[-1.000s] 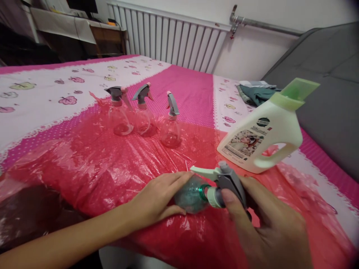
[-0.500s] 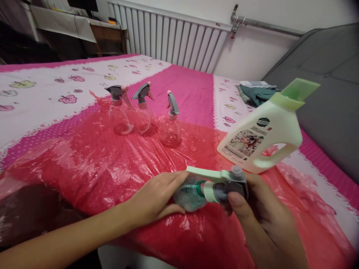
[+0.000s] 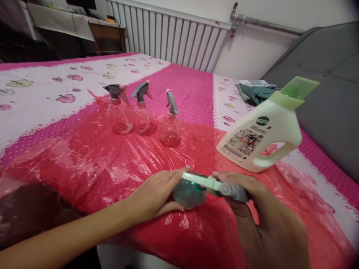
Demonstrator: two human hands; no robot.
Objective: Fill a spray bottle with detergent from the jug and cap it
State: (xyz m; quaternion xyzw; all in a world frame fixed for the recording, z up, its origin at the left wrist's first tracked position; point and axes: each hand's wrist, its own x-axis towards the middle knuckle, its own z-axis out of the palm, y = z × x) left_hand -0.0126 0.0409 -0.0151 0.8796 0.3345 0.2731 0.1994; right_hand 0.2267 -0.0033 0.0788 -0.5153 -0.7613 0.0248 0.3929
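Observation:
Low in the middle lies a small clear green spray bottle (image 3: pixel 190 196), tilted on its side with its neck toward the right. My left hand (image 3: pixel 161 192) is closed around its base. My right hand (image 3: pixel 263 213) grips the grey and pale green trigger sprayer head (image 3: pixel 224 188) at the bottle's neck. The head's long pale green lever points left over the bottle. Whether the collar is fully seated on the neck, I cannot tell. Beyond my hands three clear spray bottles stand upright: one on the left (image 3: pixel 120 119), one beside it (image 3: pixel 143 120), and one nearer (image 3: pixel 169 130).
Red plastic sheeting (image 3: pixel 92 160) covers the near part of the bed (image 3: pixel 190 87). A large white detergent jug (image 3: pixel 260 130) with a green cap stands at the right. Folded clothes (image 3: pixel 256 92) lie behind it, near the grey headboard (image 3: pixel 322 63). A radiator (image 3: pixel 171 33) lines the wall.
My right hand has turned the sprayer head, so its lever now faces up toward me and sits lower. The left hand keeps hold of the bottle in nearly the same place.

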